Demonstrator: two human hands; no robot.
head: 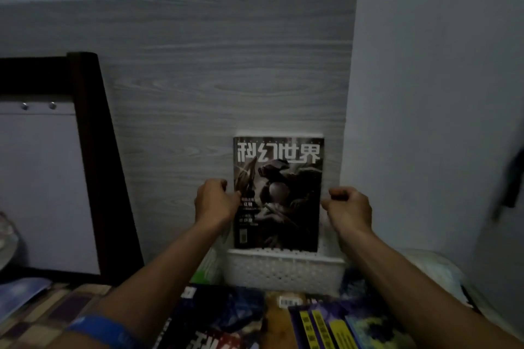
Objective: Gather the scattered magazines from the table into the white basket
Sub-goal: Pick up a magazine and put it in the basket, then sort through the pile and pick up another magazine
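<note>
1. Head view, lower centre of the frame: the dark-covered magazine [279,193] stands upright in the white basket [286,269], against the wood-grain wall panel [198,65].
2. Both hands curl at its sides: the left hand [217,201] pinches the left edge; the right hand [350,208] sits at the right edge, grip unclear.
3. Risk: let go carelessly, the tall magazine could tip forward out of the shallow basket.
4. Its cover is glossy, with bold white title lettering, mirrored.
5. More magazines [340,323] lie along the bottom edge.
</note>
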